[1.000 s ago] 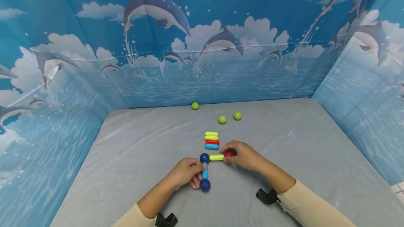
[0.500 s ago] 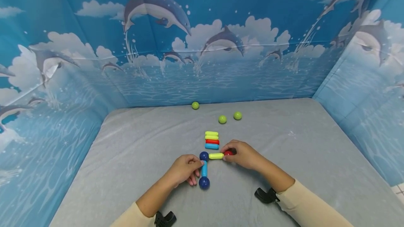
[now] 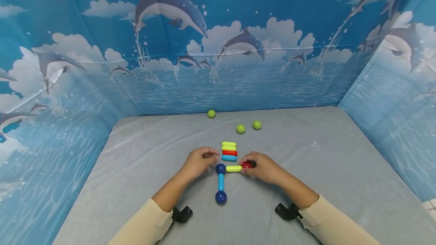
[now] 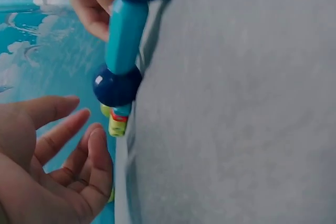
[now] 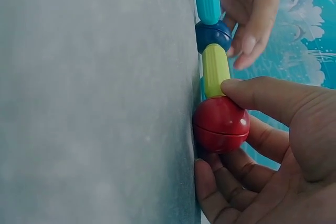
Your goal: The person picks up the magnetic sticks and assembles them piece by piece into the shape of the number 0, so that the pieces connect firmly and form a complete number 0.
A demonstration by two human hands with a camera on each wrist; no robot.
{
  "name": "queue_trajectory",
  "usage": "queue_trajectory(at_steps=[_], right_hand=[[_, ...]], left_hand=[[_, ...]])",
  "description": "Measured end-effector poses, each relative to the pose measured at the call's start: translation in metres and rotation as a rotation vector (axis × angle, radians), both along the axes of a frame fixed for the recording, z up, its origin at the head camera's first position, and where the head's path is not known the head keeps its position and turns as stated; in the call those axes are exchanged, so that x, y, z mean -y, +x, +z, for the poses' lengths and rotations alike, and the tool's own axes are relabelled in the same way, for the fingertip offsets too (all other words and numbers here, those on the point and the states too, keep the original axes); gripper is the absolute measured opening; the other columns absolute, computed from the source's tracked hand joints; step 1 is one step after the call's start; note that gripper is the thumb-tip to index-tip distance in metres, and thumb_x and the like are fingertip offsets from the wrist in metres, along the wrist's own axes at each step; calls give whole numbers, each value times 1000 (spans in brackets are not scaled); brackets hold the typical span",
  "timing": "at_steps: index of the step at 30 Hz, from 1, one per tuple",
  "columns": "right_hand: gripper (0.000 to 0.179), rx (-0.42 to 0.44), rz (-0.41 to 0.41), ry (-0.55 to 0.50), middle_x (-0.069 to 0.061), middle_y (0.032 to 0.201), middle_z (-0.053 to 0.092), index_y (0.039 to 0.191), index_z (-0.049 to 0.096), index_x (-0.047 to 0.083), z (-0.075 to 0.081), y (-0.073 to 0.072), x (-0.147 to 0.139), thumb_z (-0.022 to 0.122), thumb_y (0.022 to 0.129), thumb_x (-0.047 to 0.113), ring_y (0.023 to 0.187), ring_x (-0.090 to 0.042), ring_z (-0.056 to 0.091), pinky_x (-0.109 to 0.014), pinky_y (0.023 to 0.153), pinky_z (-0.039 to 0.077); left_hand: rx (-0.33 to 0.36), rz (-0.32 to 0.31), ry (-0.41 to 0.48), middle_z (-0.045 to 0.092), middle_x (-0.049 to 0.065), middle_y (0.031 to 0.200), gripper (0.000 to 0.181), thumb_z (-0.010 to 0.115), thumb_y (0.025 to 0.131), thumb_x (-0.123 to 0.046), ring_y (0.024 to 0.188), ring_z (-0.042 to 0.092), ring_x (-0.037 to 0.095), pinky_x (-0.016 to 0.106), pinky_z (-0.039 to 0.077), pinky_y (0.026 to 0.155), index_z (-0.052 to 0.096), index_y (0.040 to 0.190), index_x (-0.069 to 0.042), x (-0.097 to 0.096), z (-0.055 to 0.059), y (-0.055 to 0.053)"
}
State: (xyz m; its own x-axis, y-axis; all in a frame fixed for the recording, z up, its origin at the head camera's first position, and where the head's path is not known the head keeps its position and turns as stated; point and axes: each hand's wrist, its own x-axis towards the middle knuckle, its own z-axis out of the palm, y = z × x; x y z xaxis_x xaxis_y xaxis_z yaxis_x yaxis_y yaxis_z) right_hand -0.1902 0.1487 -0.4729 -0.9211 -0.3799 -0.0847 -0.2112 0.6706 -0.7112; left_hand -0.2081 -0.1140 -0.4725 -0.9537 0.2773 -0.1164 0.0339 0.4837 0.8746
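Observation:
My right hand pinches a red ball where it meets a yellow-green rod. That rod's other end joins a dark blue ball. From the same ball a light blue rod runs toward me to a second dark blue ball, making an L shape on the grey cloth. My left hand holds nothing, its fingers loosely bent just left of a row of rods. In that row lie yellow-green rods, a red rod and a light blue rod.
Three green balls lie farther back: one green ball by the backdrop, another green ball and a third green ball to its right. A dolphin-print curtain encloses the grey cloth surface at the back and sides.
My left hand has let go of the light blue rod and moved forward toward the rod row. The joined pieces shifted slightly forward; my right hand stays on the red ball.

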Motion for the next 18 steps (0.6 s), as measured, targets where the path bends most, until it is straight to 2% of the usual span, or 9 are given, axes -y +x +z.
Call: queue_trajectory(at_steps=[7,14,18], right_hand=[[14,-2,5,-4,2,104,66,106,75,20,-1,0,0,76,91,20,89,-13,55,-27,77,48],[15,-9,9,-8,2,105,66,106,74,20,-2,1,0,75,92,20,90,-14,55,-27,78,48],[15,-2,5,-16,1,105,66,107,74,19,-2,1,-1,75,92,20,89,-14,55,-26,77,48]], left_hand=[[-31,-69,-41,67,4,110,18,71,94,-24,91,62,16,28,55,70,77,110,-18,-8,-6,-16],[-91,-130,-123,65,3,100,12,74,91,-21,92,60,16,28,52,74,78,102,-19,-17,-7,-26],[-102,-155,-165,65,0,97,10,73,92,-22,91,58,14,29,51,78,78,100,-19,-21,-6,-29]])
